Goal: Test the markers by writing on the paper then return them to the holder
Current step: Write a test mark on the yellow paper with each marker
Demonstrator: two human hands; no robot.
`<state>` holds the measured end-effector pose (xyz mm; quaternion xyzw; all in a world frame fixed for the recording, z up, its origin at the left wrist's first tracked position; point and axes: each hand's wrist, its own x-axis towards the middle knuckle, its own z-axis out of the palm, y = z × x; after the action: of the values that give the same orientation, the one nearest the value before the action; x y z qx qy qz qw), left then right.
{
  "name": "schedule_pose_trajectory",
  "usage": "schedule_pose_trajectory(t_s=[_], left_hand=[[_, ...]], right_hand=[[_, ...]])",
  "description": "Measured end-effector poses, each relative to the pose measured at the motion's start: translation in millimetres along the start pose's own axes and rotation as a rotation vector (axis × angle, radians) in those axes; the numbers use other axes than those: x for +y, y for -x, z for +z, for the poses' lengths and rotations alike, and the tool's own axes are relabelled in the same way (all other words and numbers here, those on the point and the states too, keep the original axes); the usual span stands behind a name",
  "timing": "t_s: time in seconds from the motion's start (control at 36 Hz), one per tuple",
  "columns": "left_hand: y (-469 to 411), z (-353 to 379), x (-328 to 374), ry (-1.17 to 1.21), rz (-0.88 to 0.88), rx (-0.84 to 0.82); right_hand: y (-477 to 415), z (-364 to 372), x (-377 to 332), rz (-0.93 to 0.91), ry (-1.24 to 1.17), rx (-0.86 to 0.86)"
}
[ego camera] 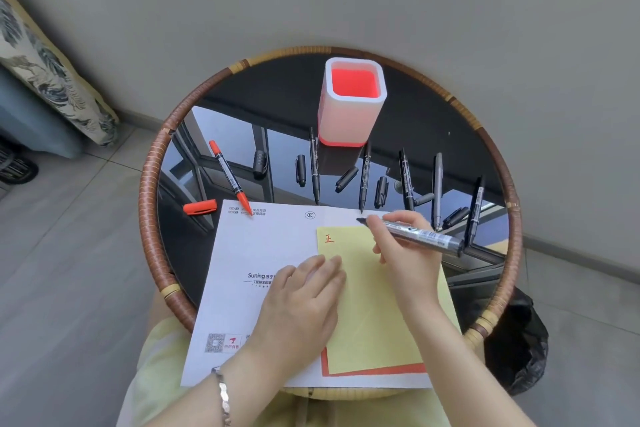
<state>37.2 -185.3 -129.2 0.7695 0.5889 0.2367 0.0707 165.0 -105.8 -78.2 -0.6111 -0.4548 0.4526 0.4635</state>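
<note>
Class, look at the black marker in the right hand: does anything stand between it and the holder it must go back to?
Nothing blocks it from above: the holder is open-topped and looks empty. Uncapped markers and caps only lie flat on the table between black marker and holder.

Uncapped black marker (415, 234) tip over yellow paper (374, 305), white-and-red holder (351, 104) upright behind.

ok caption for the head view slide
Right hand poises a black marker over yellow paper steadied by the left hand.
</note>
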Motion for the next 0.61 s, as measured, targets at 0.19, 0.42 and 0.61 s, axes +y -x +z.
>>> schedule_pose_trajectory(t_s=[0.19, 0.42, 0.61], left_hand=[[0, 3, -2, 0.005, 0.003, -0.013], [1, 7, -4, -0.01, -0.003, -0.002], [2, 8, -5, -0.021, 0.008, 0.02]], right_hand=[[-7, 21, 17, -0.057, 0.127, 0.093], [-6, 24, 25, -0.186, 0.173, 0.153], [-6, 27, 26, -0.211, 0.168, 0.104]])
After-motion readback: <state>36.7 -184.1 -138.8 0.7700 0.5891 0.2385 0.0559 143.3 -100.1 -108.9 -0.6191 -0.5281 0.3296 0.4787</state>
